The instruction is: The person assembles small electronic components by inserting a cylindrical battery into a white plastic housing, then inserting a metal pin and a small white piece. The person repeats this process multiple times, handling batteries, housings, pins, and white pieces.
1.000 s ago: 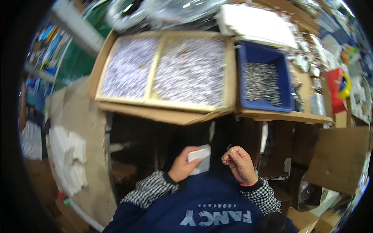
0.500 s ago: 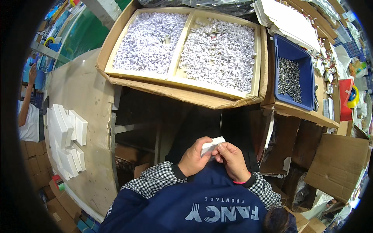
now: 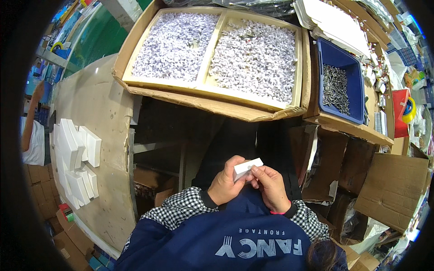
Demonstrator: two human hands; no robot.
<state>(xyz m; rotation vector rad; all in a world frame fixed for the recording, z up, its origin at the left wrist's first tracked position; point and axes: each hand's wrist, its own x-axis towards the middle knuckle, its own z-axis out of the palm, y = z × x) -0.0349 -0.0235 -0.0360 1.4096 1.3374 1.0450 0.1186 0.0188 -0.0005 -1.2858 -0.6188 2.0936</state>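
A small white box (image 3: 244,168) is held in front of my body, above my lap. My left hand (image 3: 224,184) grips its left end, with the thumb along the side and the fingers underneath. At the other end my right hand (image 3: 272,186) pinches the box, its thumb pressed on the near face. A small grey spot shows on that face beside the right thumb. The undersides of both hands' fingers are partly hidden. Beyond the hands stands a cream tray (image 3: 205,58) with two compartments, full of small curled white pieces (image 3: 172,47).
A blue bin (image 3: 354,106) of small metal parts (image 3: 334,90) sits right of the tray. Several white boxes (image 3: 77,144) are piled on the left table (image 3: 110,135). White flat sheets (image 3: 337,27) lie at the far right, near yellow tape (image 3: 409,110). Another person's arm (image 3: 32,117) shows far left.
The white box has turned slightly in my fingers, and more of its end and near face shows. My left thumb has shifted back off it. The other person's arm has come lower.
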